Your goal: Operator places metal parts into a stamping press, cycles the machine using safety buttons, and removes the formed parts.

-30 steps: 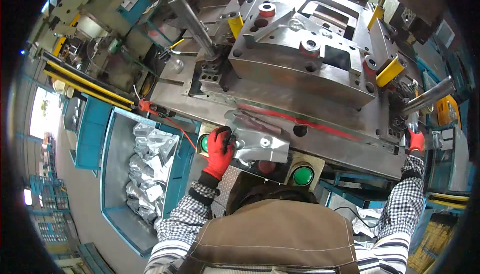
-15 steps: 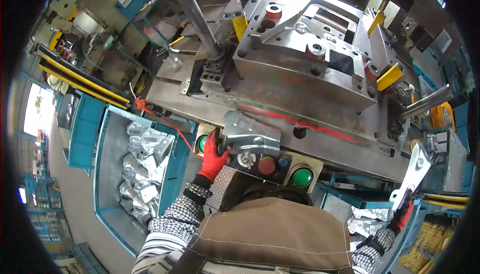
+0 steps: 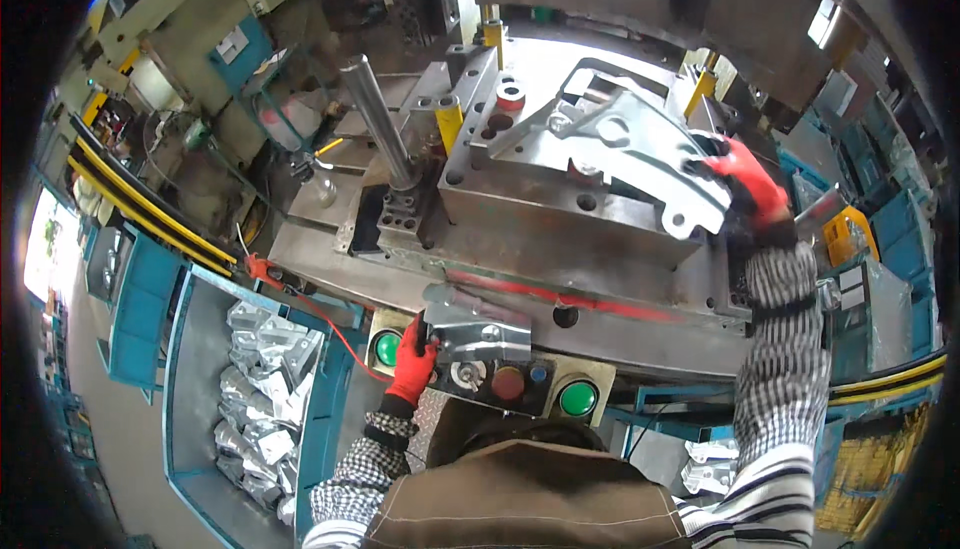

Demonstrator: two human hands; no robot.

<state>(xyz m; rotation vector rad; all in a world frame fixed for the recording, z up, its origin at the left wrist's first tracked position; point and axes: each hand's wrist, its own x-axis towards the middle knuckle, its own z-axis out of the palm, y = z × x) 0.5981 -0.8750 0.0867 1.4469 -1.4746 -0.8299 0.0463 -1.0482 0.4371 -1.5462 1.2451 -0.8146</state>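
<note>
My right hand, in a red glove with dark fingertips, grips the right side of a shiny stamped sheet-metal part. This part has holes and lies tilted over the top of the steel press die; whether it touches the die I cannot tell. Nearer to me, my left hand, also red-gloved, is closed at the left edge of a second, bent metal part. That one rests at the die's front edge, above the control panel with its red button and green button.
A blue-framed bin full of metal parts stands at the left. More metal parts lie low at the right. Steel guide posts rise beside the die. A red cable runs near the left green button.
My right hand has swung from the low right up over the die, carrying the stamped part. My left hand stays by the bent part, fingers now closed at its edge. The view has tilted upward.
</note>
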